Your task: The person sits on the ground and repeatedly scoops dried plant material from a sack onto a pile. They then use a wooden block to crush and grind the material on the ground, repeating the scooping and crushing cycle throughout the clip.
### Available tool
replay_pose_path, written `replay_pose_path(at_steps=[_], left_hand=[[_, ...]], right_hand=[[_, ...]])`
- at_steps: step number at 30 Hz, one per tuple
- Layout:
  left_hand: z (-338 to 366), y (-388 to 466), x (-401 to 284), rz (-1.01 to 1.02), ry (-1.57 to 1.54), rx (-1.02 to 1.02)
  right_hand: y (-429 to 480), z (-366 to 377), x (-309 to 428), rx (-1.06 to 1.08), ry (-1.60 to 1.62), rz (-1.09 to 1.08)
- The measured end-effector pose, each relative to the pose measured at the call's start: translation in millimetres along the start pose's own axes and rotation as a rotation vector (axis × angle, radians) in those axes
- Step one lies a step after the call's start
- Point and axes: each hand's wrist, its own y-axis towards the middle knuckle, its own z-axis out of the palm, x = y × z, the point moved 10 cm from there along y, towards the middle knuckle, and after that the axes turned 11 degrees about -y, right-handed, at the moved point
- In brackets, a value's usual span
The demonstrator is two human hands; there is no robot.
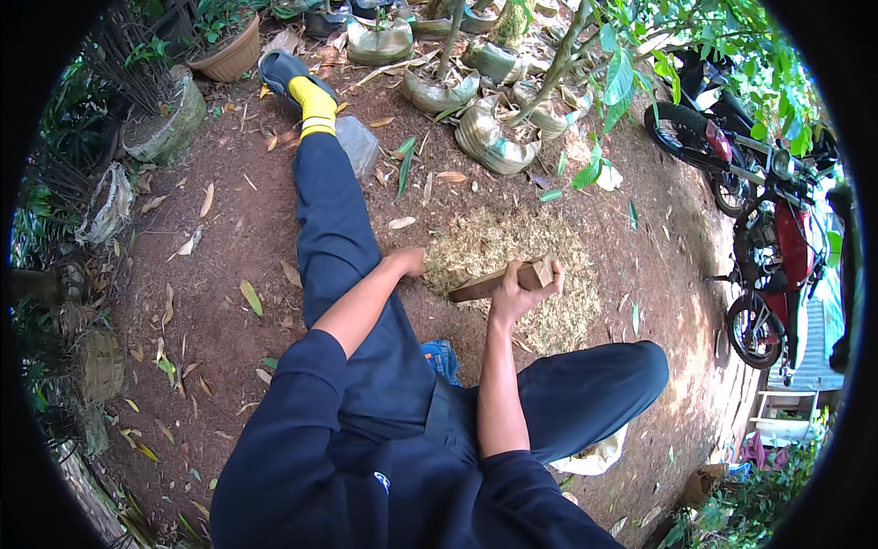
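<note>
My right hand (pixel 516 296) grips one end of a brown wooden block (pixel 479 287). The block is held tilted, its far end pointing left over a pile of dry, pale plant shavings (pixel 507 237) on the ground. At the left edge of that pile is my left hand (pixel 407 262), seen from the back of the hand beside my outstretched leg. Its fingers are turned away, so I cannot tell whether they hold anything. A bit of blue denim cloth (pixel 442 360) shows on the ground between my legs.
Potted saplings in plastic grow bags (pixel 497 137) stand beyond the pile. A clear plastic container (pixel 357 145) lies by my shod foot (pixel 295 79). A red motorcycle (pixel 789 247) is parked at right. A white sack (pixel 597 456) lies beside my bent knee. Fallen leaves dot the soil (pixel 226 274).
</note>
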Motion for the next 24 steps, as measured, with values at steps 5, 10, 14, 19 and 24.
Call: replay_pose_path(at_steps=[5,10,14,19,24], left_hand=[[6,11,5,0.012,0.044,0.025],[4,9,4,-0.003,0.022,0.029],[-1,1,0,-0.025,0.033,0.027],[0,1,3,-0.051,0.012,0.016],[3,8,5,-0.011,0.037,0.012]], right_hand=[[24,-22,28,-0.052,-0.010,-0.088],[56,-28,30,0.116,-0.174,-0.059],[60,-22,-16,0.296,-0.411,0.191],[62,13,-100,0.555,-0.621,0.202],[46,29,-197,0.650,-0.707,0.362]])
